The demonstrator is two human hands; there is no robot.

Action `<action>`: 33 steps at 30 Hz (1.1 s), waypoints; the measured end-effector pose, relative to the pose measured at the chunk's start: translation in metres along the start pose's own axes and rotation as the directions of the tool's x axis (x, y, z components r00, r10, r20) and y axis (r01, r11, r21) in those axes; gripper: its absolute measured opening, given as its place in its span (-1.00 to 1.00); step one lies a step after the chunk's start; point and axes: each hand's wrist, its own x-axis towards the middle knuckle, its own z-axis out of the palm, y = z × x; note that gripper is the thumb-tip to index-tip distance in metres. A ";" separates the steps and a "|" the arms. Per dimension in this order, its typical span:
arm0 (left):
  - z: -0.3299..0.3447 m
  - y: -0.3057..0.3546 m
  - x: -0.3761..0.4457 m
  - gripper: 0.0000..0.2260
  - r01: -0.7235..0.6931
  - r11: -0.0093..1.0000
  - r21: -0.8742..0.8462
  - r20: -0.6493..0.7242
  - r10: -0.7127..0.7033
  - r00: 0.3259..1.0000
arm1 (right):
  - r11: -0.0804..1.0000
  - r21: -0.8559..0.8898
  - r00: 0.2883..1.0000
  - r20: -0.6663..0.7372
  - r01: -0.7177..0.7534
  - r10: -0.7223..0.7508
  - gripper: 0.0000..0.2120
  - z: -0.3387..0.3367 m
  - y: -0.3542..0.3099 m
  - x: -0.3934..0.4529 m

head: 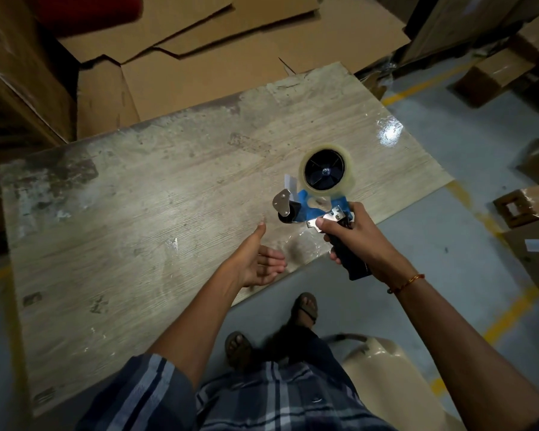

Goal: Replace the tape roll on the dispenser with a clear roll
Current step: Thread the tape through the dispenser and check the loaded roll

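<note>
My right hand (360, 241) grips the black handle of a blue tape dispenser (311, 209), held above the right part of the wooden table (137, 219). A clear tape roll (325, 171) sits on the dispenser's black hub. A short loose end of tape (290, 181) sticks up near the metal roller plate (282, 203) at the dispenser's front. My left hand (255, 259) hovers to the left of the dispenser, palm turned up, fingers relaxed, thumb raised. It holds nothing and does not touch the dispenser.
Flattened cardboard sheets (218, 57) lie beyond the table's far edge, with stacked boxes (19, 76) at the left. More boxes (523, 206) stand on the grey floor at the right. A beige chair (383, 377) is beside my legs and sandalled feet.
</note>
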 end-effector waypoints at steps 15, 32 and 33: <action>0.018 0.020 0.007 -0.77 -0.087 0.989 -0.122 -0.104 0.075 0.992 | 0.966 -0.219 0.985 -0.067 0.139 -0.157 -0.37 0.004 0.034 -0.027; 0.013 0.015 0.026 -0.72 -0.387 0.853 0.351 -0.127 0.453 0.883 | 0.938 -0.306 0.972 -0.114 0.163 -0.206 -0.38 0.011 0.074 -0.040; 0.011 0.014 0.029 -0.70 -0.425 0.815 0.394 -0.105 0.499 0.860 | 0.929 -0.333 0.970 -0.120 0.163 -0.213 -0.38 0.013 0.077 -0.040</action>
